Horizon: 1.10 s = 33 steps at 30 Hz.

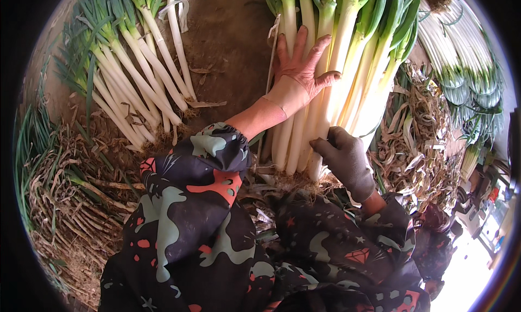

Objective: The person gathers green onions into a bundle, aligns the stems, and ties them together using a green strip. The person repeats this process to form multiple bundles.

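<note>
A thick bundle of long green onions [339,68], white-stemmed with green tops, lies in front of me, root ends toward me. My left hand [298,76], bare, rests across the white stems with its fingers spread wide. Lower down, beside the root ends, is my right hand [346,160] in a grey-brown glove. Its fingers are curled in, and the thumb touches the lower part of a stem. Whatever lies inside that fist is hidden. A thin pale tie [271,57] runs along the bundle's left side.
More green onions [144,78] lie spread at the upper left. Unpeeled ones with dry roots [81,220] are heaped at the lower left. Dry peeled leaves [418,130] pile up at the right, below finished bundles [461,46]. A patterned sleeve [434,244] shows at the lower right.
</note>
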{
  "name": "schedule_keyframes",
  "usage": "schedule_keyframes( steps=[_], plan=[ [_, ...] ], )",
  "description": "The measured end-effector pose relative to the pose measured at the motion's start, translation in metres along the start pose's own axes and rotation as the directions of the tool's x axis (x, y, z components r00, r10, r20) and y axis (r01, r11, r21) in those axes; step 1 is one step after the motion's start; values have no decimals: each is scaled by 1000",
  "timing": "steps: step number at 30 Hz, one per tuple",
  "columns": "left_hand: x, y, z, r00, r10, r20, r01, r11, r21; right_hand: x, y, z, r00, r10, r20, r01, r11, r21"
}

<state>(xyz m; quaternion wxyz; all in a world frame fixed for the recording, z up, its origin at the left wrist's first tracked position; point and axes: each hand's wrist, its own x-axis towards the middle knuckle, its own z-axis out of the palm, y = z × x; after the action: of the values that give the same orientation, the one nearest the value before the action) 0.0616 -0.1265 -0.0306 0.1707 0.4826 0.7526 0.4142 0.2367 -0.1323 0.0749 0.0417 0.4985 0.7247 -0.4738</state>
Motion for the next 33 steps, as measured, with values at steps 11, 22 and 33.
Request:
schedule_keyframes(
  steps=[11, 22, 33],
  plan=[
    [2, 10, -14, 978, -68, 197, 59, 997, 48, 10, 4, 0, 994, 111, 22, -110, 993, -47],
    [-1, 3, -9, 996, 7, 84, -4, 999, -35, 10, -18, -4, 961, 246, -125, -194, 923, 333],
    [-2, 2, -1, 992, -14, 122, 6, 998, 67, 5, 1, -4, 988, -77, 135, 124, 913, -388]
  ],
)
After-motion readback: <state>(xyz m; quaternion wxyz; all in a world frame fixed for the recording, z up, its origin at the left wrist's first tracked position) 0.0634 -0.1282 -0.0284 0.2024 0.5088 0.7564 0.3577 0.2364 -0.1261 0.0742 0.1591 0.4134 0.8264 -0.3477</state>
